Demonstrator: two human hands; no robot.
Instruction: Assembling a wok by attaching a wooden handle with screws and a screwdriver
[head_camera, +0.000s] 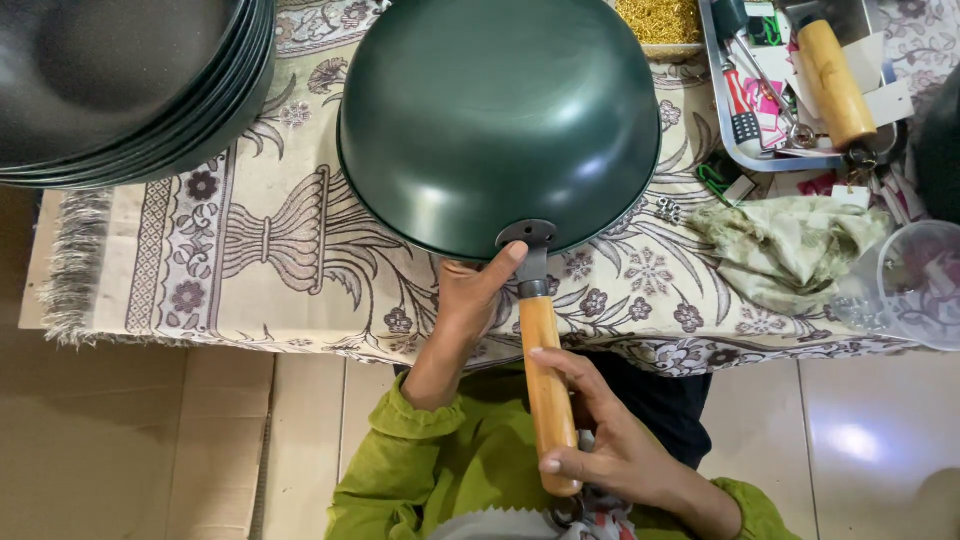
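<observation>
Between both hands: a dark green wok (498, 120), upside down over the patterned cloth (290, 250) on the worktop.
The left hand (470, 300) closes its grip at the metal handle bracket (530, 250); the right hand (610, 440) wraps the wooden handle (545, 385). Stacked woks (130, 80) sit far left of the left hand, a tool tray (790, 80) beyond the right.

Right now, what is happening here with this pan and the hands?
A person in green sleeves holds a dark green wok upside down over a patterned cloth. The left hand grips the rim by the metal bracket, with the thumb on the bracket. The right hand wraps around the wooden handle near its end. A stack of dark woks sits at the upper left, and a tray of tools with another wooden handle at the upper right.
</observation>
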